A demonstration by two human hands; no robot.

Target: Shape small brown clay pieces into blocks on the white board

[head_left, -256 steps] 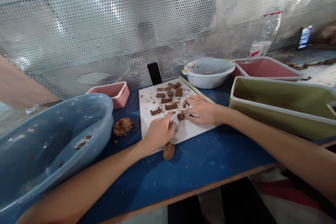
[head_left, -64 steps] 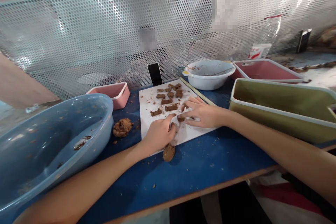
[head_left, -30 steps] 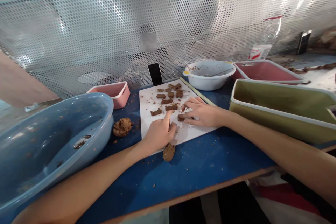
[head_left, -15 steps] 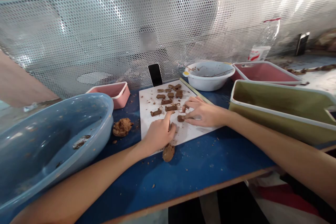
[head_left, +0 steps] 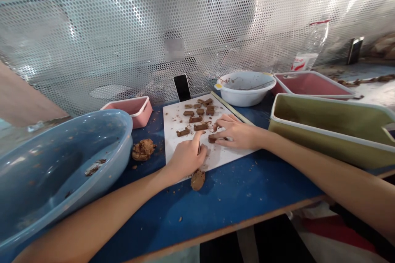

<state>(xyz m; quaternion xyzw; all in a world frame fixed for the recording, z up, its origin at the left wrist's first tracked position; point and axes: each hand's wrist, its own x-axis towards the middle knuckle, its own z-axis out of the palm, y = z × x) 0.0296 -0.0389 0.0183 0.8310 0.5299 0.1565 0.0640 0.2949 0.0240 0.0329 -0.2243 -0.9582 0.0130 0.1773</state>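
Note:
On a white board [head_left: 177, 148] lie several small brown clay pieces [head_left: 201, 127], some shaped like short bars with raised ends. My right hand [head_left: 239, 133] is at the board's right side, its fingers closed around another small clay piece [head_left: 212, 139], partly hidden under them. My left hand [head_left: 187, 156] rests at the board's front edge, index finger stretched forward, the other fingers curled. A thin dark thing shows between its thumb and index finger, too hidden to name. Just below that hand, a rounded clay lump [head_left: 198, 181] lies over the board's edge.
A large blue basin [head_left: 123, 131] stands at the left, with a clay lump [head_left: 143, 149] beside it. Behind are a pink box [head_left: 145, 115], a phone [head_left: 182, 88], a white basin [head_left: 245, 98] and a ruler-like strip [head_left: 231, 109]. An olive bin [head_left: 324, 139] stands right.
The fingers of my right hand have shifted slightly over the clay piece, and more of it shows between them. My left hand stays in place.

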